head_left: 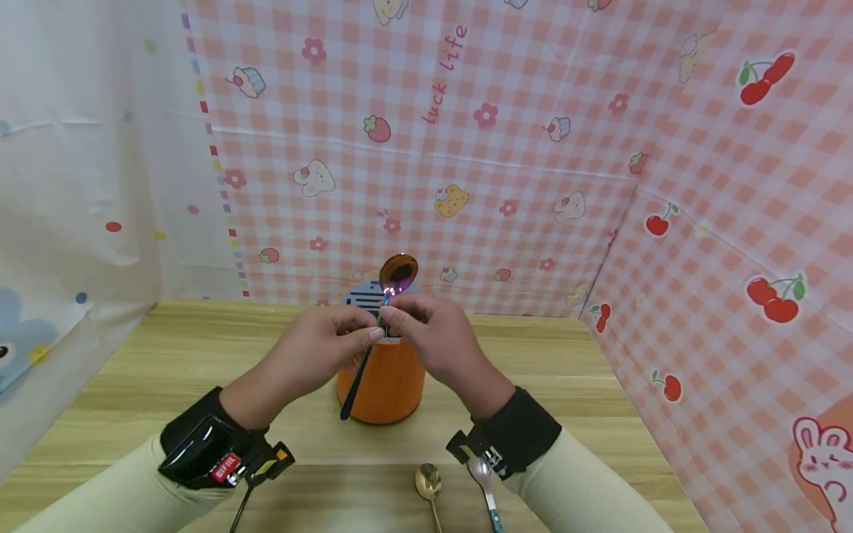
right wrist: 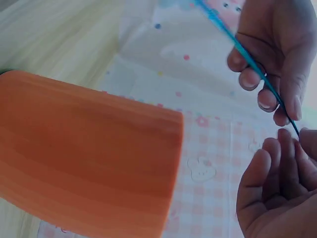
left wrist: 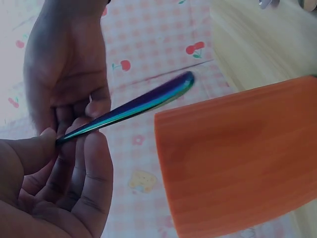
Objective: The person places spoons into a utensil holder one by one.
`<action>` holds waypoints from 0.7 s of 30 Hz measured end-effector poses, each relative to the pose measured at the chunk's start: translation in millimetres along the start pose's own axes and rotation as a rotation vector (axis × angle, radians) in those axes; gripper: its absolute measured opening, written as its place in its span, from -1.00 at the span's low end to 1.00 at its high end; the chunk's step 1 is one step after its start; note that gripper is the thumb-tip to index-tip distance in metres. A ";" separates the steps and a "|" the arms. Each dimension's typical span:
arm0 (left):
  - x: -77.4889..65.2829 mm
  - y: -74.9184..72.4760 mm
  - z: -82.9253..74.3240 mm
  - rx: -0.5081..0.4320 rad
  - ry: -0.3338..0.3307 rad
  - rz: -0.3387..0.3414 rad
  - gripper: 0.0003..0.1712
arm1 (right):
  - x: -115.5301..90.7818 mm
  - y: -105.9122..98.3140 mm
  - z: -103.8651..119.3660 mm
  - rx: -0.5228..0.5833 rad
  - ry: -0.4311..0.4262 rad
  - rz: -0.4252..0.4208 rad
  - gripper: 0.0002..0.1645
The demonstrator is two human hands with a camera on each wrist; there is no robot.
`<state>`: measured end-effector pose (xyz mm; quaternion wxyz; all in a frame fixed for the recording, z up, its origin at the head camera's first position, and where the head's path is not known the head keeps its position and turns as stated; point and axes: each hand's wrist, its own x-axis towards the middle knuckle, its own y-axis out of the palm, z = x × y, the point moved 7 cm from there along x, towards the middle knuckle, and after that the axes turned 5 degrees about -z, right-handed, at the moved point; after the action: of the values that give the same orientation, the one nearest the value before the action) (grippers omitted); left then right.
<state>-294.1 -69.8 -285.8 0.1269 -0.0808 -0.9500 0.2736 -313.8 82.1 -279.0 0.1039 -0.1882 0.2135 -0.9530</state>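
Note:
A shiny rainbow-metal spoon (head_left: 398, 274) is held tilted in both hands, bowl up and handle slanting down to the left. My left hand (head_left: 323, 344) pinches its handle between thumb and fingers. Close beside it, my right hand (head_left: 440, 337) pinches the handle higher up, just under the bowl. The handle (left wrist: 143, 104) shows blue-green and purple in the left wrist view. Behind the hands stands an orange holder (head_left: 393, 385) with a light, slotted top (head_left: 363, 296), partly hidden by them. The spoon passes in front of this holder.
Nearer on the wooden table (head_left: 533, 474) lie a gold spoon (head_left: 428, 483) and a silver spoon with a teal handle (head_left: 486, 485), partly under the right wrist. A thin dark handle (head_left: 241, 509) shows by the left wrist. Checked cloth (head_left: 413, 185) hangs behind.

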 end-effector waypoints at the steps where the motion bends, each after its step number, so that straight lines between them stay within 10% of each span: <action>1: 3.6 1.1 -2.4 0.000 0.008 -0.003 -0.77 | 3.8 -4.3 -0.3 0.022 0.015 -0.007 -0.71; 21: 70.2 -6.1 -43.4 0.028 0.050 -0.065 -0.74 | 48.1 -66.7 28.5 0.117 -0.072 -0.117 -0.74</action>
<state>-349.2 -37.6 -233.2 0.1605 -0.0551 -0.9448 0.2804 -353.8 117.4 -210.2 0.0665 -0.2282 0.1422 -0.9609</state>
